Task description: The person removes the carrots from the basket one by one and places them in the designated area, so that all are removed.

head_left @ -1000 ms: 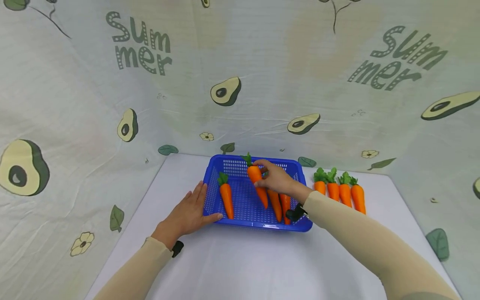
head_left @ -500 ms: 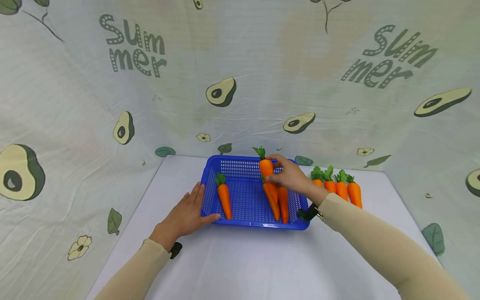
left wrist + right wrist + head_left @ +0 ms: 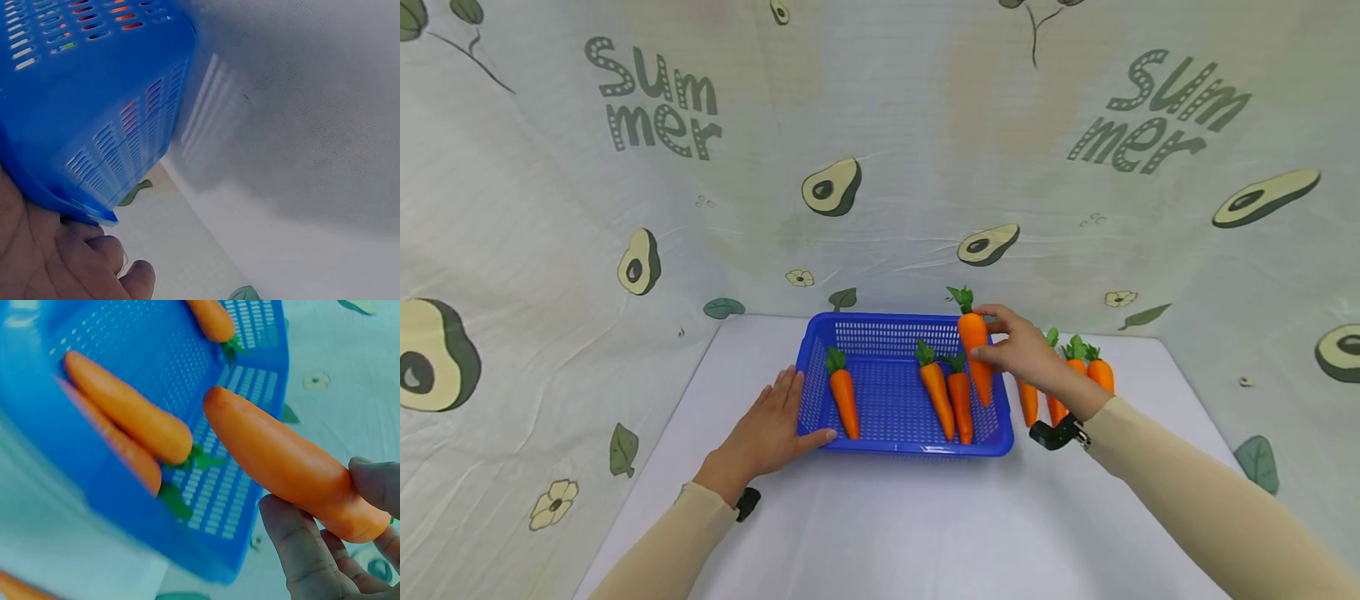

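My right hand [image 3: 1018, 343] pinches a carrot [image 3: 976, 354] by its thick upper part, tip pointing down, over the right side of a blue plastic basket [image 3: 887, 448]. In the right wrist view the held carrot [image 3: 281, 456] lies between thumb and fingers, above the basket's rim. Inside the basket lie a carrot [image 3: 845, 402] at the left and two more, one carrot [image 3: 937, 400] beside another carrot [image 3: 960, 408], at the right. My left hand [image 3: 760, 433] rests along the basket's left edge, fingers straight and thumb at the front rim. The left wrist view shows its palm [image 3: 37, 256] against the rim.
Right of the basket a row of carrots [image 3: 1101, 372] with green tops lies on the white table [image 3: 880, 525], partly hidden by my right hand and forearm. A printed cloth [image 3: 910, 208] with avocados hangs behind the table.
My right hand has lifted the carrot and carried it rightward, from the middle of the basket to its right side. My left hand stays at the basket's left edge.
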`<state>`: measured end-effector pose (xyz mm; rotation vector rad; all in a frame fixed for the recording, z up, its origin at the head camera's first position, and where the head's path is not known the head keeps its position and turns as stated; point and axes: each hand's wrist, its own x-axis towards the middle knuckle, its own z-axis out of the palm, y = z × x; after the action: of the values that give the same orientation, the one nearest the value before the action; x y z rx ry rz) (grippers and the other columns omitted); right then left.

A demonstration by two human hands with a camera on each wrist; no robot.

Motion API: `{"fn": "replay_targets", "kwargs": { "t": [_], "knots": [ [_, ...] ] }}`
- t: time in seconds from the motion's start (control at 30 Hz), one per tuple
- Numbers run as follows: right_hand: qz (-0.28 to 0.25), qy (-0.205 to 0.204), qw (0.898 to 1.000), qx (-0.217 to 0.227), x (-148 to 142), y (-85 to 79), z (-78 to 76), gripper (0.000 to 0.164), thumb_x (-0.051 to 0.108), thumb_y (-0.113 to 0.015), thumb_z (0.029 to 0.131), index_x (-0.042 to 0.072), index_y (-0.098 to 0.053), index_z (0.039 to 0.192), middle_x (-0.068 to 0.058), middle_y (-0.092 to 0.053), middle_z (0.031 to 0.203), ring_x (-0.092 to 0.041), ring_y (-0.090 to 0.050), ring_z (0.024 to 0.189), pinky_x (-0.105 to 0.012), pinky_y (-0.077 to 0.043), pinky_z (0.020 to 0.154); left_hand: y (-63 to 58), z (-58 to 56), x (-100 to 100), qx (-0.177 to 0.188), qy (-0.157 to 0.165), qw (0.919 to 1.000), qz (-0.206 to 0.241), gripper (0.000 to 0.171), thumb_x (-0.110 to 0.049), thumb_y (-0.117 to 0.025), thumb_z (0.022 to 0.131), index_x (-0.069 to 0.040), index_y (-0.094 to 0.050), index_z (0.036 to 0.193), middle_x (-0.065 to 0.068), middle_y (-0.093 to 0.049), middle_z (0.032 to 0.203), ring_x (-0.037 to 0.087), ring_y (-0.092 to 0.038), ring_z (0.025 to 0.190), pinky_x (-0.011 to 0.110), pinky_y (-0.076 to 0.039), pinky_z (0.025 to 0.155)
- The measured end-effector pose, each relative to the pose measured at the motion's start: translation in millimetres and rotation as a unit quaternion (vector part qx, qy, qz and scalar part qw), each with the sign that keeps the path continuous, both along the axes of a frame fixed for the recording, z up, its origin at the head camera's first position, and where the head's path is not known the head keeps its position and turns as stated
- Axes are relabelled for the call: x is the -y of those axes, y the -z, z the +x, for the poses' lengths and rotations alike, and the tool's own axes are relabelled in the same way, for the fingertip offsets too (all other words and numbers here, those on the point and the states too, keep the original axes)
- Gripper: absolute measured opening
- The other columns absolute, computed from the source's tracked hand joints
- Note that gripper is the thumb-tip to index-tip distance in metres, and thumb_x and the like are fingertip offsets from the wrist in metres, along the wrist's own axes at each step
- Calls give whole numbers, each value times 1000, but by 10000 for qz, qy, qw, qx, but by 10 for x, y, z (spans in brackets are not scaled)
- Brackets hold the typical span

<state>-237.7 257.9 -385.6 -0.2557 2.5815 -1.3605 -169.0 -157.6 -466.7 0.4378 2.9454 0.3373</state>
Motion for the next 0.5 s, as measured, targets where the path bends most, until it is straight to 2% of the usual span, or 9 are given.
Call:
{"fn": "replay_targets", "kwargs": {
  "t": [0.13,0.27,0.5],
  "knots": [
    [4,239,9997,29,-183,-27,103,76,19,-75,99,14,-35,163,-34,-45,154,-39,-73,108,-47,-66,83,6,0,4,-17,6,10000,16,127,-88,-49,89,4,-11,167,26,-9,175,42,-13,163,59,-17,130],
    [-6,506,9987,81,-363,-19,226,78,18,-74,99,12,-31,164,-35,-42,156,-42,-72,112,-48,-66,85,27,-4,11,-49,8,10000,25,127,-88,-49,88,4,-10,167,25,-9,176,41,-13,163,59,-18,130],
    [339,872,9955,118,-658,89,418,80,22,-73,101,10,-28,166,-37,-40,156,-49,-66,120,-45,-66,84,38,5,6,-92,11,9999,102,127,-88,-50,88,4,-13,167,26,-11,175,42,-16,163,59,-20,130]
  ]
}}
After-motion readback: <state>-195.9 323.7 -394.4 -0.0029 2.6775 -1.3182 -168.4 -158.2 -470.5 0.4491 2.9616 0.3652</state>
